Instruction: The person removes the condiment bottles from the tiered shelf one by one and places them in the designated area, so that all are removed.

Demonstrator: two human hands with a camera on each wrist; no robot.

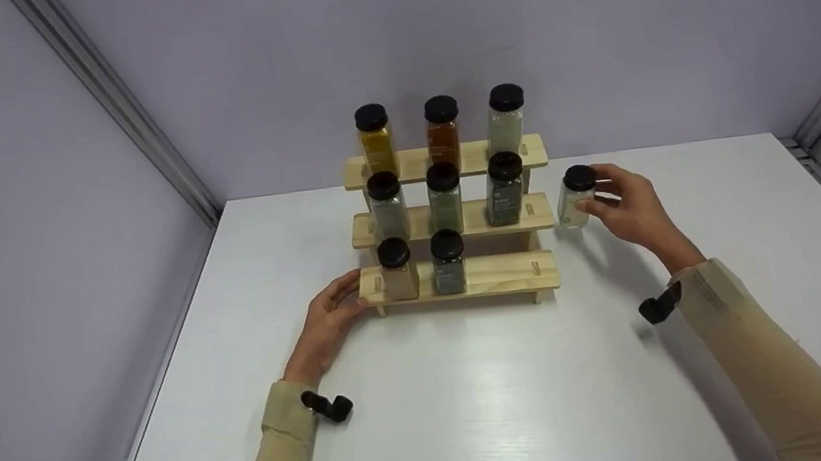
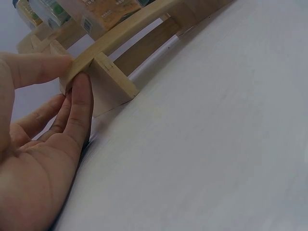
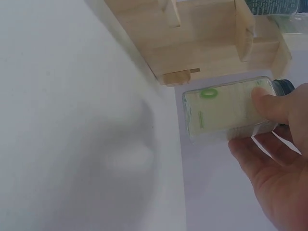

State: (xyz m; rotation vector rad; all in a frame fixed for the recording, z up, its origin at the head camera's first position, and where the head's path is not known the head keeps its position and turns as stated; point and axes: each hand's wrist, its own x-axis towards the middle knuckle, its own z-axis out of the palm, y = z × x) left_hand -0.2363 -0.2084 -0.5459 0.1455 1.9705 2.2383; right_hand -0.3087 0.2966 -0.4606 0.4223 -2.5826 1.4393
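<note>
A three-tier wooden rack [image 1: 498,275] stands on the white table, carrying several black-capped spice jars. My left hand [image 1: 326,329] pinches the left end of its lowest tier; in the left wrist view the thumb [image 2: 45,67] lies on top of the board and fingers are beneath it. To the right of the rack, my right hand [image 1: 630,205] grips a clear spice jar [image 1: 572,207] of pale contents between thumb and fingers. That jar is upright and appears raised off the table. In the right wrist view, green marks show on the pale jar [image 3: 221,108].
The top tier bears a yellow jar [image 1: 378,147], a red-orange jar [image 1: 443,137] and a pale jar [image 1: 506,127]. Three greenish or dark jars line the middle tier. A beige jar [image 1: 400,277] and a dark grey jar [image 1: 450,272] occupy the lowest. Walls [image 1: 274,70] border the table.
</note>
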